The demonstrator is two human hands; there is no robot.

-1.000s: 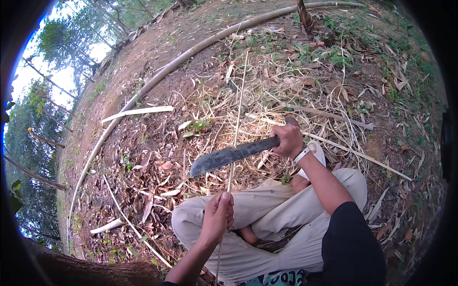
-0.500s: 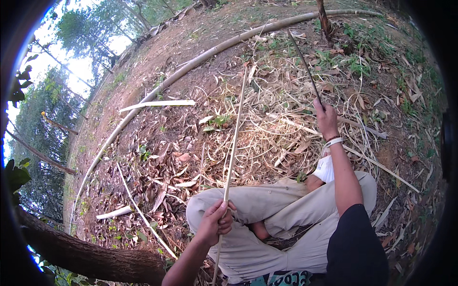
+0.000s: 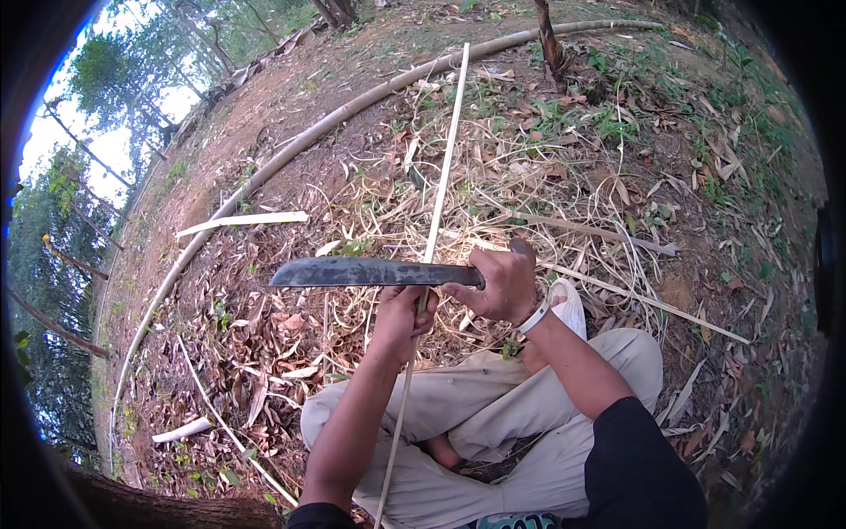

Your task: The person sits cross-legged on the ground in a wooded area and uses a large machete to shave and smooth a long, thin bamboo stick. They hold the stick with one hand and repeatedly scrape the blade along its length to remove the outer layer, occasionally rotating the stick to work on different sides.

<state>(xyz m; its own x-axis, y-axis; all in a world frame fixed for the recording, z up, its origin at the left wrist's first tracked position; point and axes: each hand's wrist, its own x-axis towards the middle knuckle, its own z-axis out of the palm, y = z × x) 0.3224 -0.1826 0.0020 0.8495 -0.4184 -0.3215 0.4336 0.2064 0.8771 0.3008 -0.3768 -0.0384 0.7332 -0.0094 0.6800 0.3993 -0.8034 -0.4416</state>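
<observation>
A long pale strip, seemingly split bamboo (image 3: 448,150), runs from near my lap out over the ground. My left hand (image 3: 405,319) is closed around it just below a machete. The dark, broad blade of the machete (image 3: 352,272) lies crosswise over the strip, its tip pointing left. My right hand (image 3: 504,278) grips the machete's handle, thumb toward the blade. Blade and strip cross right above my left fist; whether the edge bites into the strip I cannot tell.
I sit cross-legged in pale trousers (image 3: 423,397). Curly shavings (image 3: 546,203) and dry leaves cover the ground ahead. A long bamboo pole (image 3: 300,145) curves across the far side. Short split pieces (image 3: 242,220) lie to the left, a thin tree stump (image 3: 551,44) stands beyond, and a trunk (image 3: 167,502) crosses lower left.
My right hand has brought the machete from the far right to across the strip, its blade turning to point left. The left hand has risen, and the strip now reaches farther out.
</observation>
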